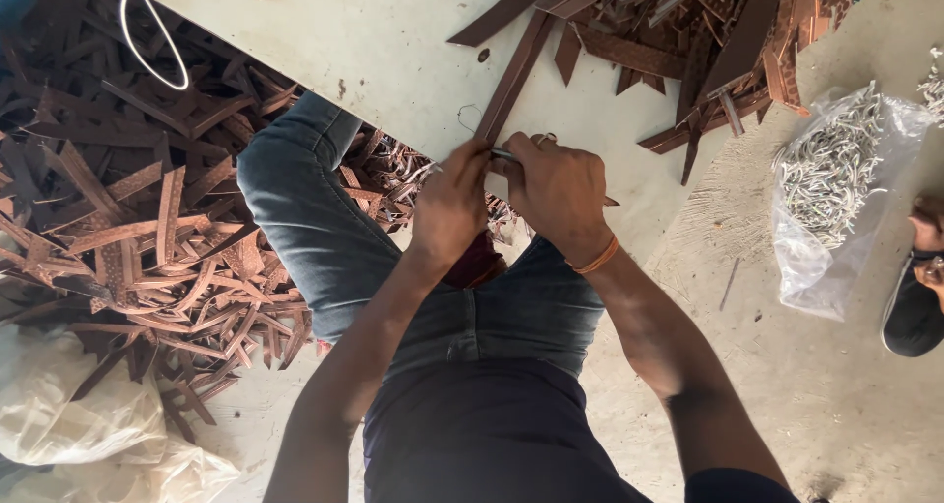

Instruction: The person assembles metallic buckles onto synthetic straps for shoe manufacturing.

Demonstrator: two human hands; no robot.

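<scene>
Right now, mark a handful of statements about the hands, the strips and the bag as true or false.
1. Both hands meet on one long brown strip at the edge of the pale board. True: the left hand and right hand pinch its near end together.
2. The right wrist is bare. False: it wears an orange band.
3. A clear bag of small silvery metal pieces lies on the floor to the person's right. True.
4. The big heap of brown strips lies to the person's right. False: it lies to the left, beside the knee; a smaller pile sits on the board.
5. A white cord loop lies at the board's left edge. True.
</scene>
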